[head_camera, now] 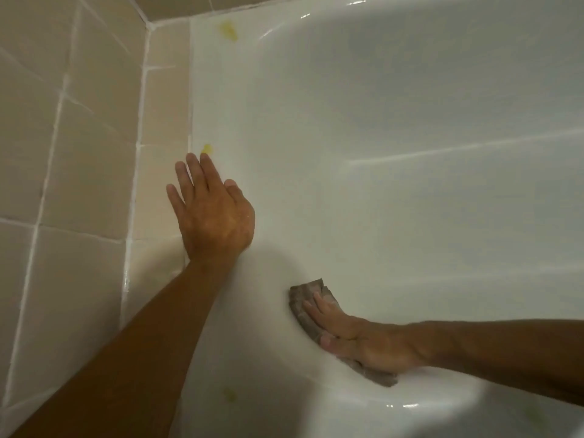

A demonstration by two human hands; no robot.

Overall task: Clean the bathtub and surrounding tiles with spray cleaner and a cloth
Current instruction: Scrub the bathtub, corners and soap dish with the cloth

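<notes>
A grey-brown cloth [308, 314] lies flat against the curved inner wall of the white bathtub [395, 121], low in the picture. The right hand [357, 341] presses it there with straight fingers spread over the fabric, gripping nothing. The left hand [211, 213] rests flat and open on the tub's rim, fingers extended, beside the beige tiles [79, 153] with white grout. Yellow spots [207, 149] mark the rim: one just past the left fingertips, one near the far corner, one nearer the camera.
</notes>
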